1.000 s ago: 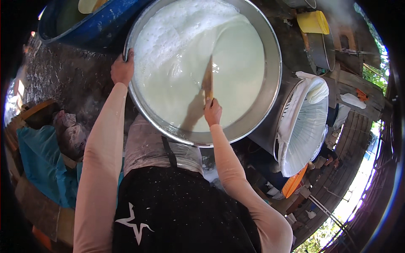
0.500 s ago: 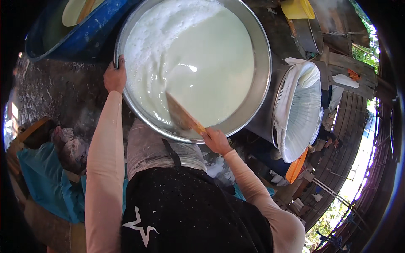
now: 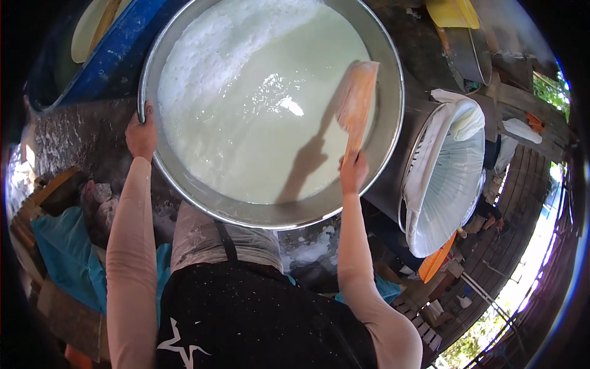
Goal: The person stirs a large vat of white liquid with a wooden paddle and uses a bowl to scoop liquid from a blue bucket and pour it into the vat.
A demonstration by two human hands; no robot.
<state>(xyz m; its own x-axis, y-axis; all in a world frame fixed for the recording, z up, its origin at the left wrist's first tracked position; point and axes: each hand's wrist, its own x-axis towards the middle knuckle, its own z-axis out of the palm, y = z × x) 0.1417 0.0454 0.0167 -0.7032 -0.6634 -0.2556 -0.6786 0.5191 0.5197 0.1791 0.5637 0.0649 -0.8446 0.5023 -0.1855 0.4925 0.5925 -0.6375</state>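
Observation:
A wide metal basin holds a milky white liquid with foam toward its far side. My left hand grips the basin's rim on the left. My right hand is shut on the handle of a wooden paddle, whose flat blade is raised out of the liquid over the basin's right side. The paddle and arm cast a shadow on the liquid.
A blue tub stands at the upper left. To the right, a white cloth lines another round vessel. A yellow container sits at the top right. Wooden planks and clutter lie at the right and lower left.
My right hand swung the paddle from the basin's near left side to the right and lifted its blade clear of the liquid. My left hand stayed on the rim.

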